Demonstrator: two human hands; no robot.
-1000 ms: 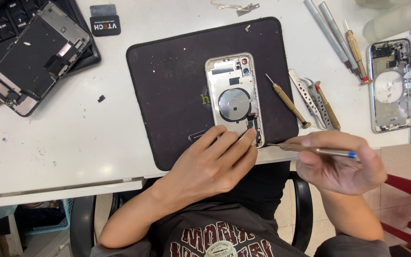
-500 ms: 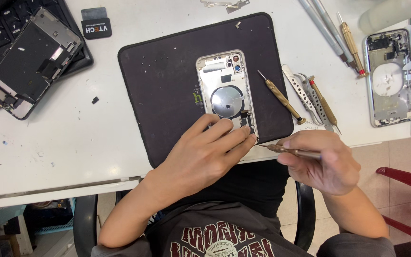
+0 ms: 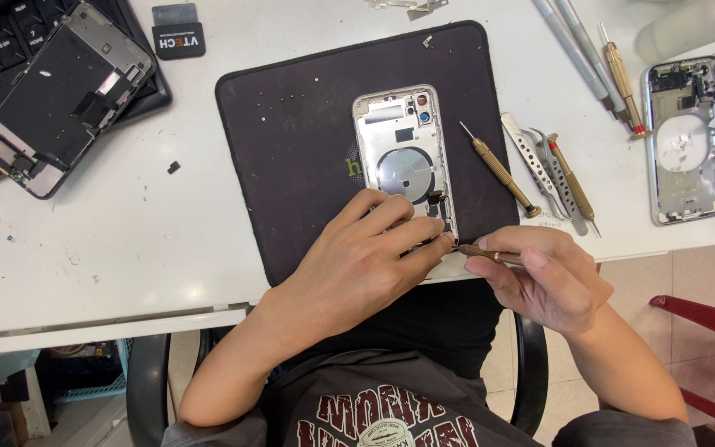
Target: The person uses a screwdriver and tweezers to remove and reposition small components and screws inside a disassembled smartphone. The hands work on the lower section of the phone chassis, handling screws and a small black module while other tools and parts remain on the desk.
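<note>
**Phone shell worked on at a white table**

A white table (image 3: 109, 248) carries a black mat (image 3: 291, 165). Nearest, the right hand (image 3: 544, 277) pinches a thin brass screwdriver (image 3: 482, 252) between thumb and fingers, its tip at the lower edge of the open phone shell (image 3: 403, 157). Just left of it, the left hand (image 3: 366, 257) lies with fingers together on the shell's lower end. Beyond the right hand lie another screwdriver (image 3: 498, 170) and tweezers (image 3: 539, 165). Far right lies a second phone shell (image 3: 687, 141).

Reaching forward with the bare left hand (image 3: 366, 252), palm down, fingers bent and fingertips (image 3: 424, 236) pressing downward. Keeping the bare right hand (image 3: 552, 277) just beside it, thumb and forefinger closing in a pinching grip, tips pointing left toward the left fingers. Bending both forearms inward from the elbows.
</note>
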